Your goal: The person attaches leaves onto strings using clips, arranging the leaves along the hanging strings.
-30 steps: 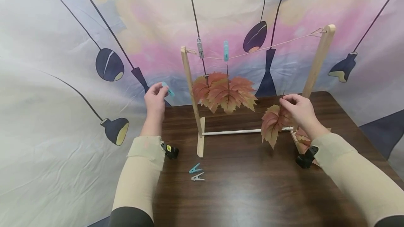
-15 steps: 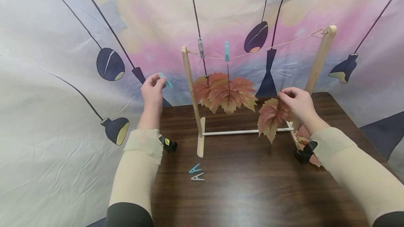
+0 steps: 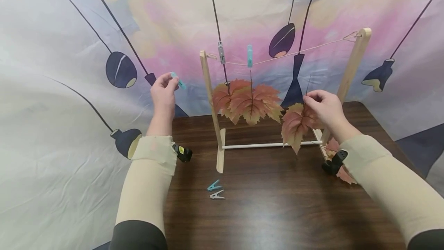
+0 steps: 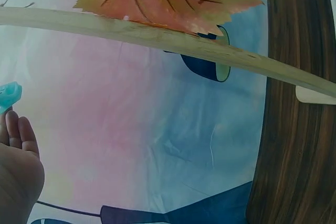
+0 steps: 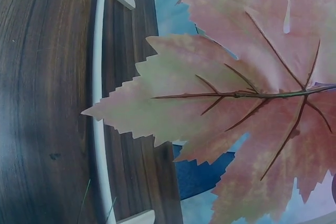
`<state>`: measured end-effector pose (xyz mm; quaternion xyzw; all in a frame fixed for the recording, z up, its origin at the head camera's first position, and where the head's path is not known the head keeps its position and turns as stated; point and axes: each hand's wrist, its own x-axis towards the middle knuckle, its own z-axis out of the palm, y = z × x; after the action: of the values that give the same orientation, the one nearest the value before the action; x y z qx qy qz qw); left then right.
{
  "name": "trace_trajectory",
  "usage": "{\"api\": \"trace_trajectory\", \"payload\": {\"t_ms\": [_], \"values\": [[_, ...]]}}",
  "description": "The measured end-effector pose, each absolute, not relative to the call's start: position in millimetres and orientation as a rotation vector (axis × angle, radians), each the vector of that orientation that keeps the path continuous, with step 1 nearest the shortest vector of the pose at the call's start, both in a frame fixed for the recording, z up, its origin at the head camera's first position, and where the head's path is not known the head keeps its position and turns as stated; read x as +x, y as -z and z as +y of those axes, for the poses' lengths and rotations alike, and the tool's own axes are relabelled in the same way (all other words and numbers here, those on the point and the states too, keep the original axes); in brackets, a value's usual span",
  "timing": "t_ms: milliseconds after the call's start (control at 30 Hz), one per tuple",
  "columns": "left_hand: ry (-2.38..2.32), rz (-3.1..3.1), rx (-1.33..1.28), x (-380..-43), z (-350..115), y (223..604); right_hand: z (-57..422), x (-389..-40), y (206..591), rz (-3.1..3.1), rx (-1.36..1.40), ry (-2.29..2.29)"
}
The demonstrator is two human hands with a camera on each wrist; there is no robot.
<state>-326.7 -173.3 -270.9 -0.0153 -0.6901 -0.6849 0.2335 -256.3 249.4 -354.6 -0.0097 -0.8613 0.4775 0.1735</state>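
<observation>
Your left hand [image 3: 163,92] pinches a peg [image 3: 178,80] | right hand [image 3: 326,108] pinches a leaf [image 3: 295,124] by its stem [image 3: 308,84] | a loosened grip could drop either

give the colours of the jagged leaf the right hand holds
The jagged leaf is reddish pink and yellowish green, brown-veined; right wrist view shows it best.

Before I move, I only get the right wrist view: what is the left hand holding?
Observer: The left hand pinches a light blue clothespin.
Operator: Any spares?
Observer: A blue pin and a pale gray pin lie on the table.
Operator: And on the string?
Observer: A gray clip and a turquoise clip sit there, both toward the left post.
</observation>
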Motion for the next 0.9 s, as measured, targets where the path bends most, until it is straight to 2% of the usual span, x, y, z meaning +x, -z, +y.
{"api": "trace_trajectory", "payload": {"t_ms": [167, 900], "values": [[1.848, -1.916, -0.054, -326, -171, 267, 248, -256, 351, -2.453, -0.031, -1.353], [1.930, -1.821, -0.197, -324, -144, 210, 233, -264, 328, -2.386, -0.001, -1.320]]}}
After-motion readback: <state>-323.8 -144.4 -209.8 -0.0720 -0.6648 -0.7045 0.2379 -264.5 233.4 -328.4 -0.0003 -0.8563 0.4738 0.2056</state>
